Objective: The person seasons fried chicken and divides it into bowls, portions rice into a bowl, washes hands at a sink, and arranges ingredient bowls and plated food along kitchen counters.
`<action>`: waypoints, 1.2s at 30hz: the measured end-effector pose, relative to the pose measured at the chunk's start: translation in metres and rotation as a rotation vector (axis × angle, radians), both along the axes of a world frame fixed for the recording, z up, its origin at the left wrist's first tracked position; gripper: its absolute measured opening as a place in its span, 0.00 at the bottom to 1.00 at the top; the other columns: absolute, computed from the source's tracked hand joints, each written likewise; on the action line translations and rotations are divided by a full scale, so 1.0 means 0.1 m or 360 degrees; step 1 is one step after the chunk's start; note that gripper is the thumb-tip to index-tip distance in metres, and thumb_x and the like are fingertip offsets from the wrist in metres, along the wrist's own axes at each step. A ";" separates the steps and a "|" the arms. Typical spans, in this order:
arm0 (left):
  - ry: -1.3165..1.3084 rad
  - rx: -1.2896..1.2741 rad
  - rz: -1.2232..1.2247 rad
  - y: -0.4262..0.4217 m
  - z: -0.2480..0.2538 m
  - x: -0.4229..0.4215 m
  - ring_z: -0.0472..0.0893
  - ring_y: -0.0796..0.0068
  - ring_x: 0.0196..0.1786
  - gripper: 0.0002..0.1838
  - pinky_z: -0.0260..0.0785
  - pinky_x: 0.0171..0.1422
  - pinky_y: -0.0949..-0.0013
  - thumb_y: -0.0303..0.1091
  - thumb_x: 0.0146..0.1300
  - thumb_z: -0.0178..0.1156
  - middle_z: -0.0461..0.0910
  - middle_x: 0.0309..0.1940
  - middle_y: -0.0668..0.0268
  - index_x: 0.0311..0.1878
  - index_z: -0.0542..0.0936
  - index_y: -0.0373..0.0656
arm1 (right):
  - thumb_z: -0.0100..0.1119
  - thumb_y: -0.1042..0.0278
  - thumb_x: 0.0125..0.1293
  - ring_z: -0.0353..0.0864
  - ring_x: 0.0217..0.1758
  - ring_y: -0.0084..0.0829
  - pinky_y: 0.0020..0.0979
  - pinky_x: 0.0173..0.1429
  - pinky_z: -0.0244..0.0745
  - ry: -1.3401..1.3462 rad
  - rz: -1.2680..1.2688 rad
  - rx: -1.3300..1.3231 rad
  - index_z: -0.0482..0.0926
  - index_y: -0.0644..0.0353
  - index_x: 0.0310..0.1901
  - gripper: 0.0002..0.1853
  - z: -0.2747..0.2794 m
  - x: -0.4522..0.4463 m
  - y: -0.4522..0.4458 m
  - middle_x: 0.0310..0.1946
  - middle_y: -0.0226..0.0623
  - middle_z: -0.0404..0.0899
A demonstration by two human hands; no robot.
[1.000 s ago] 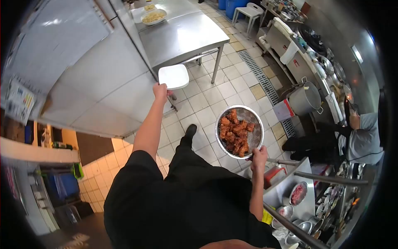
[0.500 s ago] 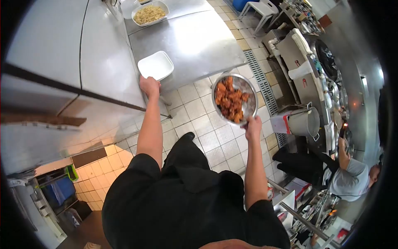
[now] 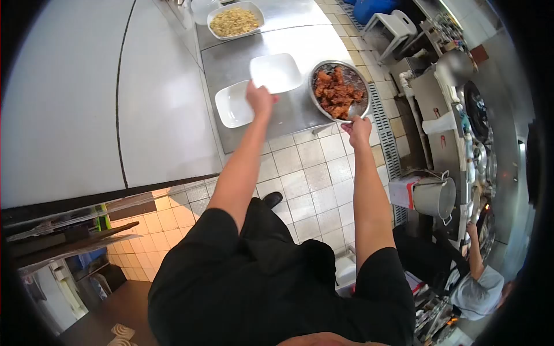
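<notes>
My left hand (image 3: 261, 100) is closed on the near edge of a white dish (image 3: 276, 72), which is tilted a little above the steel table (image 3: 231, 60). Just left of it, a second white dish (image 3: 232, 105) rests on the table near its corner. My right hand (image 3: 358, 131) grips the near rim of a round perforated metal strainer (image 3: 362, 86). Browned fried pieces (image 3: 336, 92) lie inside, and the strainer is at the table's right edge. A white dish of pale yellowish food (image 3: 234, 22) stands farther back on the table.
A person (image 3: 478, 291) in a grey top works at the stoves on the lower right. A large metal pot (image 3: 434, 198) stands right of the floor drain (image 3: 385, 135). Behind are a white stool (image 3: 392, 29) and a blue container (image 3: 374, 10). A smooth pale panel (image 3: 167, 104) borders the table's left.
My left hand has moved right with a white dish, and a second dish now shows on the table. The strainer has moved right and over toward the table's edge. The table fills more of the view.
</notes>
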State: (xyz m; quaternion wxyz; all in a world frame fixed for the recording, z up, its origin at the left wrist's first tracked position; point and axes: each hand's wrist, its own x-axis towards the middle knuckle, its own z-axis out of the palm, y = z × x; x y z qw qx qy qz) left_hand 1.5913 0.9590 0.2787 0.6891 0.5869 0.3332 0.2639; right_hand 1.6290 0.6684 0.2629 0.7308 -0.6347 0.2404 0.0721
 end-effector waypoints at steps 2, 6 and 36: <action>0.0087 -0.0054 0.0029 -0.10 0.00 0.29 0.79 0.62 0.16 0.13 0.71 0.15 0.64 0.19 0.53 0.41 0.78 0.25 0.51 0.39 0.74 0.28 | 0.51 0.78 0.59 0.82 0.28 0.42 0.35 0.26 0.83 0.0014 0.0011 0.0043 0.62 0.69 0.45 0.13 0.04 0.06 0.07 0.36 0.52 0.76; 0.0219 -0.0167 -0.0082 -0.10 -0.29 0.61 0.81 0.58 0.20 0.13 0.74 0.19 0.61 0.18 0.54 0.44 0.77 0.36 0.47 0.44 0.68 0.26 | 0.55 0.75 0.61 0.84 0.30 0.43 0.35 0.26 0.84 0.0066 0.0184 0.0085 0.59 0.70 0.49 0.19 0.01 0.11 0.04 0.38 0.55 0.77; -0.1059 0.0984 -0.3571 -4.22 0.37 -5.42 0.75 0.59 0.56 0.21 0.75 0.43 0.71 0.21 0.56 0.55 0.64 0.64 0.49 0.56 0.72 0.33 | 0.55 0.63 0.68 0.80 0.35 0.25 0.29 0.43 0.76 -0.1089 -0.2297 0.0122 0.75 0.58 0.41 0.08 2.13 -9.73 -1.69 0.37 0.34 0.79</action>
